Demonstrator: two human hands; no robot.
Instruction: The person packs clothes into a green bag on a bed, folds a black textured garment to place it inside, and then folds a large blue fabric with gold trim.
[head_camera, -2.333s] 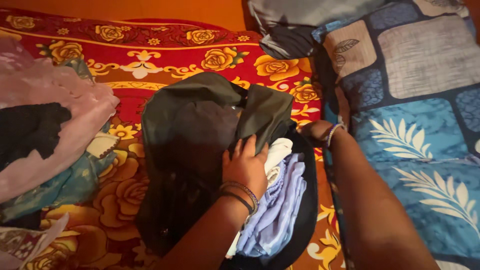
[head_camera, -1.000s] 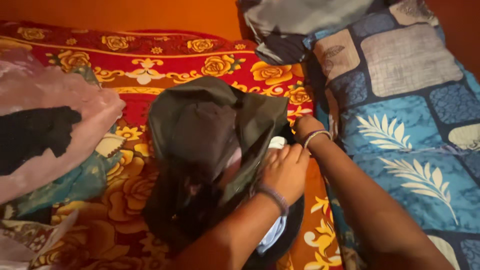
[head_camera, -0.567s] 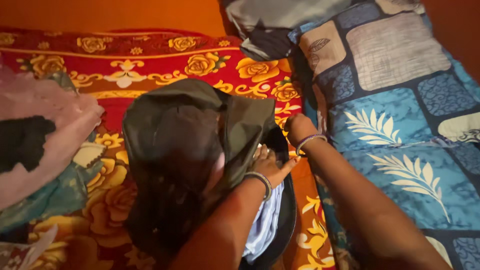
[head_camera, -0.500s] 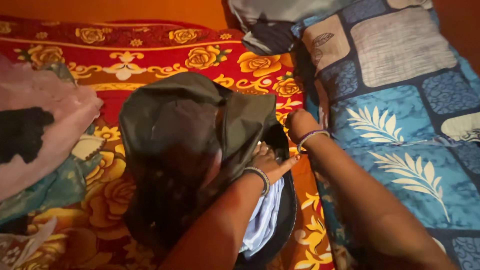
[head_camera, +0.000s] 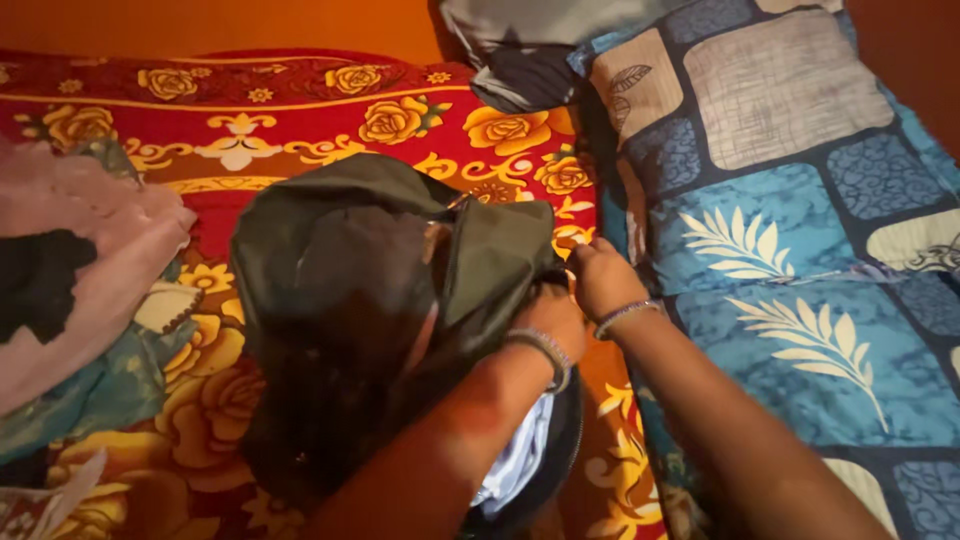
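On the floral bedspread (head_camera: 300, 130), one dark bag (head_camera: 370, 290); two hands (left hand (head_camera: 550, 322), right hand (head_camera: 600, 278)), fingers gripping its edge.

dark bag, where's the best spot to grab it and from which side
Probably the bag's open edge on the pillow side, where both hands meet: left hand, right hand. The flap is slack and folded over, while that edge curves firm around the pale clothes. Come from the right, fingers hooked over it.
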